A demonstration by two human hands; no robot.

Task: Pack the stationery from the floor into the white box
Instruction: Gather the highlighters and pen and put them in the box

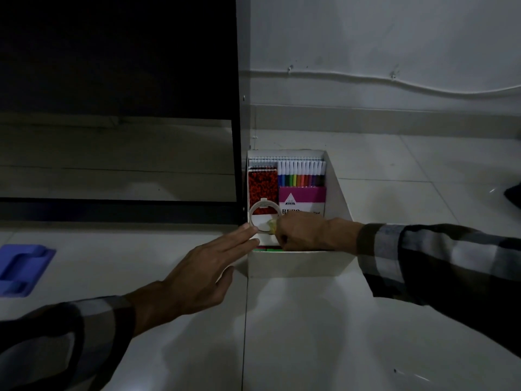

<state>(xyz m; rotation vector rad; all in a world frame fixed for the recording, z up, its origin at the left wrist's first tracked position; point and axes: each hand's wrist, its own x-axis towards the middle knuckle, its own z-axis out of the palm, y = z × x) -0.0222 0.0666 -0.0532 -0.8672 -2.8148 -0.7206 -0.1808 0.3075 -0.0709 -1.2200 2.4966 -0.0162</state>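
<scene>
My left hand [203,266] is lying flat and open, fingertips touching the tape ring [265,218]. My right hand [304,232] is curled inside the white box [298,263], pinching something yellow. Markers [301,173] are standing at 12 o'clock.

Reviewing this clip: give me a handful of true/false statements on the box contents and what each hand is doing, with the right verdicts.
1. The white box stands on the floor beside a dark cabinet. True.
2. The marker set lies on the floor outside the box. False: it is inside the box, at the far right.
3. The right hand is inside the box, closed around something small and yellowish. True.
4. The left hand is clenched in a fist around a pen. False: it is flat and open, fingertips at the box's left edge near the tape roll.
5. The red patterned notebook sits left of the markers. True.
</scene>
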